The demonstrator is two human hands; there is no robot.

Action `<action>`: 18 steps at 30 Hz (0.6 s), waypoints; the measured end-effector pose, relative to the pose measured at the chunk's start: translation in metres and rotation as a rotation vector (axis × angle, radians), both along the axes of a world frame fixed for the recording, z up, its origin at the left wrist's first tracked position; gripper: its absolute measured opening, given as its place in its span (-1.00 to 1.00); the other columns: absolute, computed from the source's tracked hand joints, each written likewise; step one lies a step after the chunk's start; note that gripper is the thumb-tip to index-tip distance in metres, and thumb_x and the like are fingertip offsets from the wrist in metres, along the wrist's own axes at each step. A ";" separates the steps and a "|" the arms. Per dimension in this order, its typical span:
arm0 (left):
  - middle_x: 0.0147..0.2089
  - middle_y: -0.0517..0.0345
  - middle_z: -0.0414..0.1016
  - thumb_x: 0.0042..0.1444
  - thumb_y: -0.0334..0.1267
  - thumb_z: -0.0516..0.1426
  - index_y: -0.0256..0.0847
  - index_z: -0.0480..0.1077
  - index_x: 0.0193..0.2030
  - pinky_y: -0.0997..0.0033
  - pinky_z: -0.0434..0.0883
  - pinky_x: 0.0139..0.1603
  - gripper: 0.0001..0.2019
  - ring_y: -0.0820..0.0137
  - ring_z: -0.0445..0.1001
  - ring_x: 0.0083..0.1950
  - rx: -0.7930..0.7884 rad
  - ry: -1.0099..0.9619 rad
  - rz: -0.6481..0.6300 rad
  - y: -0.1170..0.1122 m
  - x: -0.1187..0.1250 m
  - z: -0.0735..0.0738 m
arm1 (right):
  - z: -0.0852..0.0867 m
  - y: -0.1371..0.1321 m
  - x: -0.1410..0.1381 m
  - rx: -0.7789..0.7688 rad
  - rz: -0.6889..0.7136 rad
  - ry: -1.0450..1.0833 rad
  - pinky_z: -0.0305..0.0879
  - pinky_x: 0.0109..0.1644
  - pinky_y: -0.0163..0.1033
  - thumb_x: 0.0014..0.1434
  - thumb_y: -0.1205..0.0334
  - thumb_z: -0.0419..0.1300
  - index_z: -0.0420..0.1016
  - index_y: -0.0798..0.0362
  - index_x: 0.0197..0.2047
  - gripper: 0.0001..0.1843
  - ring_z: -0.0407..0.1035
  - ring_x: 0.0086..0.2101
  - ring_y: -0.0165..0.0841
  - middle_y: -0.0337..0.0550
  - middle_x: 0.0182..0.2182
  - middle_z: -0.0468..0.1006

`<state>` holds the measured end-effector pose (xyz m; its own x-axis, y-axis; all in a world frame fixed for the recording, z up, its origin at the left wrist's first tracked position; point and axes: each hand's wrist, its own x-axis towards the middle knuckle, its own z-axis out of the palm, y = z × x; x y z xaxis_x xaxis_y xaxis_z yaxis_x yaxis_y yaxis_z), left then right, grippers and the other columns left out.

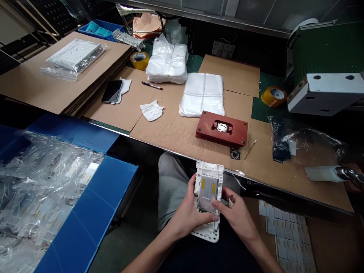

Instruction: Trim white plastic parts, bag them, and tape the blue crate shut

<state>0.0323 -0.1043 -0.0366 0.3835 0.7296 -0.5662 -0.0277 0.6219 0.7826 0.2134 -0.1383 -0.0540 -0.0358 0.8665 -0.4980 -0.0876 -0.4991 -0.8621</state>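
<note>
1. A cardboard-topped workbench point(159, 140) runs across the view, bearing stacks of white plastic bags point(201, 94) and a red fixture point(236, 131).
2. At lower left, a blue corrugated bin point(85, 223) holds clear-bagged parts point(42, 189).
3. A white plastic frame point(207, 182) with yellow strips sits over the person's lap, just before the bench edge.
4. The left hand point(184, 216) grasps its lower left side.
5. The right hand point(236, 216) grasps its lower right side, thumb across the grey centre.
</note>
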 end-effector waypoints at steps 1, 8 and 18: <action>0.34 -0.14 0.34 -0.17 -0.33 0.47 -0.06 -0.25 0.52 0.12 0.21 0.36 0.25 0.06 0.35 0.32 0.020 0.046 -0.011 -0.002 0.000 -0.002 | -0.002 -0.002 -0.002 -0.009 0.020 -0.007 0.43 0.12 -0.08 0.16 0.04 0.39 0.55 0.01 0.09 -0.54 0.49 0.03 -0.09 -0.05 -0.01 0.65; 0.20 -0.09 0.49 -0.17 -0.36 0.46 -0.08 0.07 0.44 0.17 0.31 0.22 0.04 0.02 0.45 0.19 0.049 0.082 0.046 -0.012 0.002 -0.012 | -0.009 -0.010 0.002 -0.045 0.107 -0.074 0.39 0.18 0.01 0.06 0.19 0.43 0.51 -0.01 0.16 -0.43 0.43 0.13 -0.03 -0.03 0.10 0.59; 0.06 0.00 0.57 -0.19 -0.30 0.48 -0.12 0.29 0.24 0.26 0.36 0.05 -0.18 0.07 0.50 0.05 0.108 0.111 0.037 -0.017 0.003 -0.028 | -0.024 -0.021 -0.002 0.010 0.132 -0.146 0.37 0.18 -0.02 0.16 0.29 0.29 0.49 -0.02 0.16 -0.53 0.45 0.10 -0.09 -0.08 0.10 0.60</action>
